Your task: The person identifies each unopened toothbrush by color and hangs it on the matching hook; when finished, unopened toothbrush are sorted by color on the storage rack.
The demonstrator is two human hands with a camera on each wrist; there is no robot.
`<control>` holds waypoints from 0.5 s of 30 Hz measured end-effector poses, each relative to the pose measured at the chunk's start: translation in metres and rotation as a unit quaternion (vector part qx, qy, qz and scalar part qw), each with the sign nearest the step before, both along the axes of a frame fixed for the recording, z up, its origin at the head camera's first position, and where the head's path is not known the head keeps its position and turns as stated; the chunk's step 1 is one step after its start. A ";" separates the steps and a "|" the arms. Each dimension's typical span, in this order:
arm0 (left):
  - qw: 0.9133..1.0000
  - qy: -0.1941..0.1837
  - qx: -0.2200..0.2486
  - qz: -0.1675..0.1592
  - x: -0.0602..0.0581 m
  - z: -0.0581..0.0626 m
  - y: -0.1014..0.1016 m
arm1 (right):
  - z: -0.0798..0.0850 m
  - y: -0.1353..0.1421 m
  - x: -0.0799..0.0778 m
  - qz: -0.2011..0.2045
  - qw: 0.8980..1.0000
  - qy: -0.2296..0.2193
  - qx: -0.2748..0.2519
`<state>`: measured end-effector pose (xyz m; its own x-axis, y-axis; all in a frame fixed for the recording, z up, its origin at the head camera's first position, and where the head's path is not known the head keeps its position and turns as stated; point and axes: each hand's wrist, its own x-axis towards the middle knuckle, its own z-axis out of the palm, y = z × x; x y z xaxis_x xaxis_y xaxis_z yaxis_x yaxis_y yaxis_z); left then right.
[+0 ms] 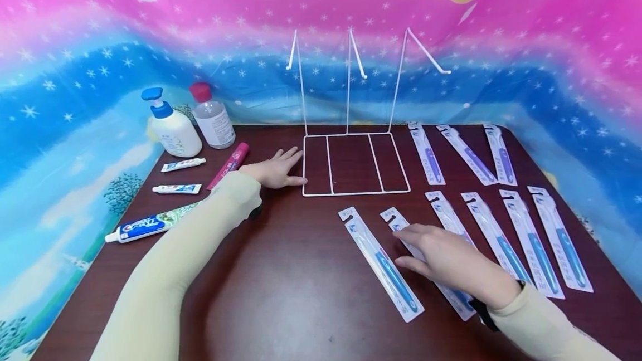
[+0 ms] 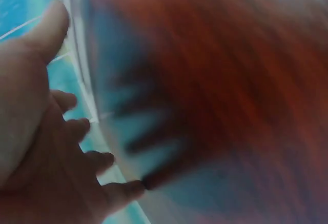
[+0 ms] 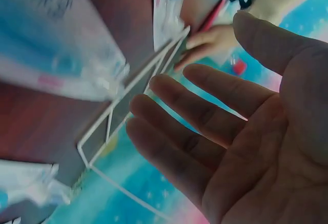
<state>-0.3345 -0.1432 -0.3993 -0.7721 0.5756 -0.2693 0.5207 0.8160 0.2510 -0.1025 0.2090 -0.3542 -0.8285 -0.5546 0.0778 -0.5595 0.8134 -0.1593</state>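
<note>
Only in head view, back of right hand [image 1: 448, 256] over packaged toothbrush [image 1: 460, 301].

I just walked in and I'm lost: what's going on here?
A person's left hand is at the left edge of the white rack. Their right hand is over one packaged toothbrush, not gripping it. Eight other packs lie toward the right; tubes and two bottles are on the left.

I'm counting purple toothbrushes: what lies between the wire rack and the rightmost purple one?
The head view shows two purple toothbrushes, one beside the wire rack, one farther right.
</note>
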 end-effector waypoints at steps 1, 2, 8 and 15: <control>1.000 0.000 -0.003 -0.007 0.000 -0.001 -0.001 | -0.001 -0.004 0.000 0.011 1.000 -0.005 -0.001; 1.000 0.000 -0.010 -0.010 0.000 -0.003 -0.002 | -0.003 -0.007 0.001 0.021 1.000 -0.008 -0.002; 0.998 -0.013 -0.057 -0.002 0.006 -0.005 0.000 | -0.011 -0.023 0.004 0.041 0.999 -0.031 0.003; 0.993 -0.052 -0.092 0.044 0.004 -0.009 0.008 | -0.020 -0.039 0.004 0.051 0.998 0.010 0.024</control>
